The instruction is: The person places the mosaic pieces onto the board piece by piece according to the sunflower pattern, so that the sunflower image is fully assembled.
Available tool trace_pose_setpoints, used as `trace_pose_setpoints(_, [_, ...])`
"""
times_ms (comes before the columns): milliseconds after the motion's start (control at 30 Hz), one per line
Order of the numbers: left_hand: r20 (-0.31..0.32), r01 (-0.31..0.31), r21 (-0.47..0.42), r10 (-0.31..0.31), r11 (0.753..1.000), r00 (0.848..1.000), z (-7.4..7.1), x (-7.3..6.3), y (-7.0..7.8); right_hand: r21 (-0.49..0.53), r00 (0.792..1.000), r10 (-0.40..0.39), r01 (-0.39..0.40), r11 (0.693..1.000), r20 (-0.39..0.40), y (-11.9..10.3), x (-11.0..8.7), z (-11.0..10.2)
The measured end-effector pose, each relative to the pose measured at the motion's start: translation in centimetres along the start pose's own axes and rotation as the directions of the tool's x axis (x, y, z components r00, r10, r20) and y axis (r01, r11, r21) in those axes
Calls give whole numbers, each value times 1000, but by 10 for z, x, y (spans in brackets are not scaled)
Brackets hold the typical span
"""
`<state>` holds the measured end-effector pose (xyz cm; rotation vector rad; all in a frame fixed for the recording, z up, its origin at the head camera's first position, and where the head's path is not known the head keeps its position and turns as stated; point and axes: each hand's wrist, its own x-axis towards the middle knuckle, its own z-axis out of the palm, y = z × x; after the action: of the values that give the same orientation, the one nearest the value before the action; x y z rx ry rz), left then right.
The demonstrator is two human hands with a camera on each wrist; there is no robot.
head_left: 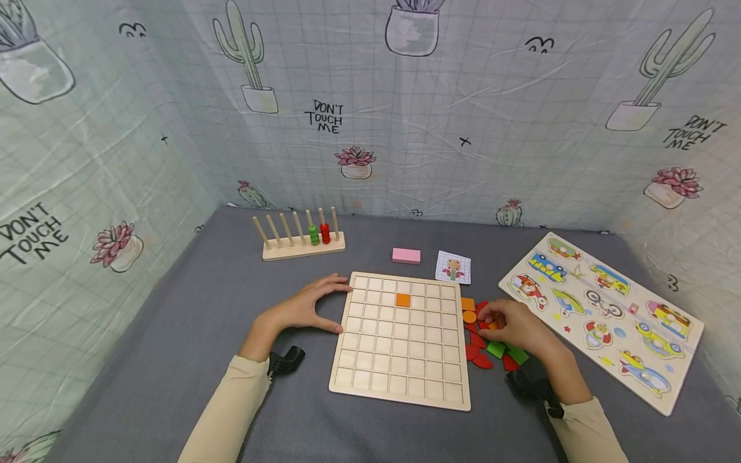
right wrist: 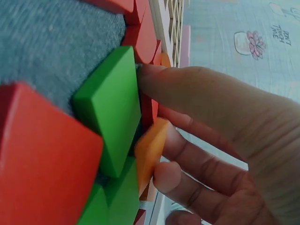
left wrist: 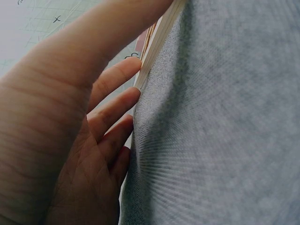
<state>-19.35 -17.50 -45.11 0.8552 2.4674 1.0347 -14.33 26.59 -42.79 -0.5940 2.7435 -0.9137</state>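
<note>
My left hand (head_left: 307,305) rests at the left edge of a wooden grid board (head_left: 399,399), thumb and fingers spread; in the left wrist view its fingertips (left wrist: 133,64) touch the board's side. One orange square tile (head_left: 402,300) lies in an upper cell. At the board's right, my right hand (head_left: 515,325) reaches into loose wooden pieces with bent fingers. The right wrist view has a tilted orange piece (right wrist: 151,149) against its fingers, while the thumb stands apart from that piece, close to a green piece (right wrist: 115,108) and red pieces (right wrist: 143,40).
Behind the board lie a pink block (head_left: 406,256) and a small pattern card (head_left: 453,267). A peg stand (head_left: 303,245) with green and red beads is at the back left. A vehicle puzzle board (head_left: 608,328) lies at right. Printed cloth surrounds the grey tabletop (head_left: 191,334).
</note>
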Motion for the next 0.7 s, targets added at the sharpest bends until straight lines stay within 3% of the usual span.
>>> trace_pose_setpoints(400, [1, 5, 3, -5, 1000, 1000, 0, 1, -1, -68, 995, -50, 45, 997, -85, -5, 0, 0])
trace_pose_setpoints(700, [1, 4, 7, -4, 1000, 1000, 1, 1, 0, -36, 991, -111, 109, 993, -78, -16, 6, 3])
